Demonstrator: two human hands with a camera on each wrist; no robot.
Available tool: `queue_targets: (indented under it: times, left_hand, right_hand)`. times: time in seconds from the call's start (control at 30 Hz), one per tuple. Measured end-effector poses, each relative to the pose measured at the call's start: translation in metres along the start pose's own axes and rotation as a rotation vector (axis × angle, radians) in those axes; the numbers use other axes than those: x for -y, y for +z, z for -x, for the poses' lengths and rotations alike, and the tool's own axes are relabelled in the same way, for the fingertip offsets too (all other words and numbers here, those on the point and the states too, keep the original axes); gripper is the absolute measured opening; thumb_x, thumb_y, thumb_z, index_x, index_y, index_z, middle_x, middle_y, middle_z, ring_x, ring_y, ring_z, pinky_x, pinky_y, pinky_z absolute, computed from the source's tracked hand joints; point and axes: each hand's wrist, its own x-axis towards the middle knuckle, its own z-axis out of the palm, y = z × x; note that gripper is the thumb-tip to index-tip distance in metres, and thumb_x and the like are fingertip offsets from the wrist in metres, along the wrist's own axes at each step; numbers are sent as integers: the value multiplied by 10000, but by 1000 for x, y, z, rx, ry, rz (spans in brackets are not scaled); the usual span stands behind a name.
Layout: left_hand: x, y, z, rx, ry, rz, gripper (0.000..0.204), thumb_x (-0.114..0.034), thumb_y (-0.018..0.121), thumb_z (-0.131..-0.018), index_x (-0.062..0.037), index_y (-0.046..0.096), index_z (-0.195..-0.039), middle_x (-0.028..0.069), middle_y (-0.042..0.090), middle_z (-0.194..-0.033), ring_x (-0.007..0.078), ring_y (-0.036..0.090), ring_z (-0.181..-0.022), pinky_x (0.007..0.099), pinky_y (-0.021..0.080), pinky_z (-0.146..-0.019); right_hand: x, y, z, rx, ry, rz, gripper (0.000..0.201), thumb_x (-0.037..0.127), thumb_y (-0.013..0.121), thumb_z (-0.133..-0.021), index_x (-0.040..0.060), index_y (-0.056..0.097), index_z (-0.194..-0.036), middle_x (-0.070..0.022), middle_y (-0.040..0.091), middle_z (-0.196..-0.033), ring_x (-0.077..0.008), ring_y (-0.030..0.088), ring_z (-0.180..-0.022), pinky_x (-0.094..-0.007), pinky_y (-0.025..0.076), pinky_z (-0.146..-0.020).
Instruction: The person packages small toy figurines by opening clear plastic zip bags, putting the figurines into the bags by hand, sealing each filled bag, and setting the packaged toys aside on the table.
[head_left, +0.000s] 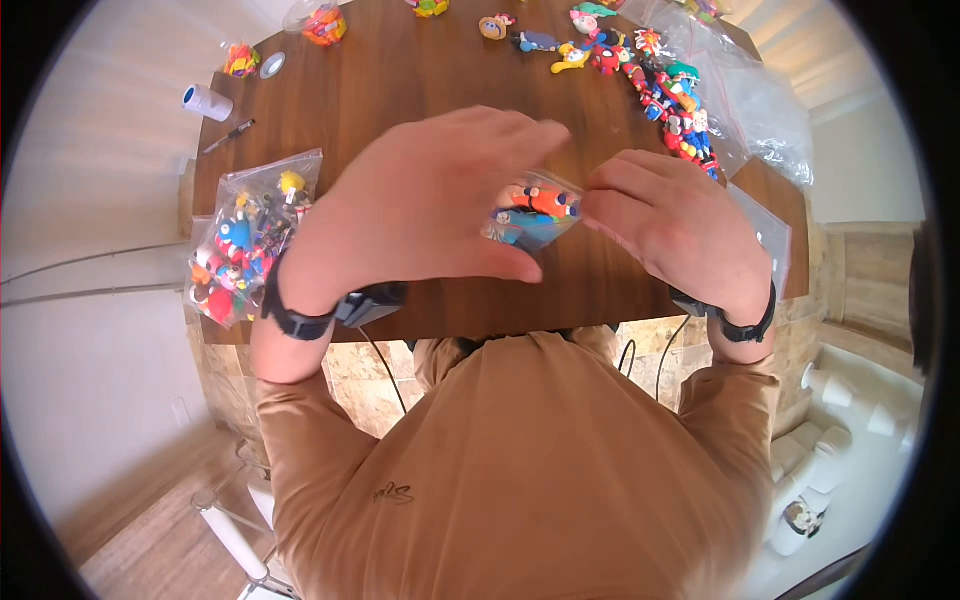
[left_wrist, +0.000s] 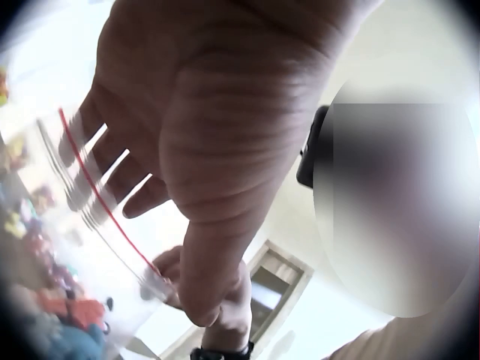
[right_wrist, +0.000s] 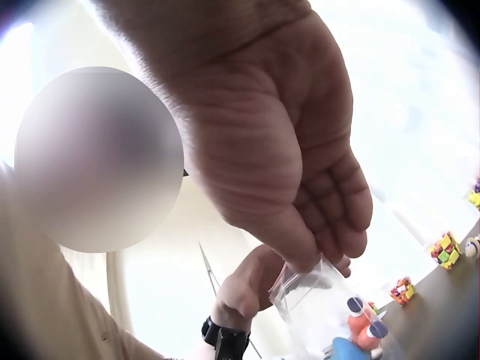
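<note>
Between the hands in the head view is a clear zip bag (head_left: pixel 560 228) with an orange toy figure (head_left: pixel 545 201) and a blue toy figure (head_left: pixel 522 227) inside. My right hand (head_left: pixel 668 222) pinches the bag's top edge between thumb and fingers, as the right wrist view shows. At the bag's other side, my left hand (head_left: pixel 430 205) holds its fingers out fairly straight with the thumb apart. In the left wrist view, the red zip strip (left_wrist: pixel 106 202) crosses in front of those fingers, which show through the clear plastic.
A filled bag of toy figures (head_left: pixel 240 240) lies at the table's left. Loose toy figures (head_left: pixel 665 95) run along the right side, beside empty clear bags (head_left: pixel 765 115). A white bottle (head_left: pixel 207 103), a pen (head_left: pixel 230 136) and a tape roll (head_left: pixel 272 65) sit at the back left.
</note>
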Motion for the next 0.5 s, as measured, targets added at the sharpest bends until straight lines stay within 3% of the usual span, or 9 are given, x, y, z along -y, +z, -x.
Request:
queue_targets:
  times: [0.07, 0.23, 0.33, 0.43, 0.5]
  left_hand:
    - [-6, 10, -12, 292, 61, -89, 371, -217, 762, -732, -52, 662, -1049, 74, 667, -991, 289, 628, -942, 383, 513, -772]
    - [1, 28, -22, 290, 34, -122, 206, -229, 730, -775, -47, 670, -850, 70, 645, -798, 295, 614, -776, 401, 490, -675]
    - [1, 35, -23, 257, 15, -51, 142, -205, 679, -790, -69, 664, -752, 87, 633, -721, 309, 615, -738, 417, 495, -654]
    - [2, 38, -24, 238, 1, -45, 134, -182, 629, -790, -93, 655, -693, 93, 625, -666, 314, 617, -729, 426, 502, -645]
    - [3, 38, -24, 242, 15, -55, 129, -171, 622, -787, -94, 657, -690, 84, 622, -640, 306, 615, -717, 420, 498, -637]
  right_hand:
    - [1, 2, 0, -25, -4, -4, 166, 54, 617, -735, 31, 569, -892, -81, 511, -843, -267, 571, -812, -368, 498, -671]
    - [-2, 4, 12, -14, 32, -13, 183, 57, 616, -723, 28, 568, -897, -83, 523, -864, -269, 574, -826, -362, 501, -671]
    - [-1, 8, 15, -25, 84, -92, 157, 51, 710, -775, 22, 632, -908, -82, 611, -870, -289, 603, -771, -387, 494, -627]
    - [2, 18, 21, -157, 234, -272, 178, 18, 701, -800, 13, 644, -969, -85, 639, -874, -278, 631, -772, -366, 505, -645]
    - [2, 23, 30, -223, 431, -368, 181, 68, 689, -836, 52, 632, -1007, -83, 631, -849, -261, 644, -737, -352, 501, -622]
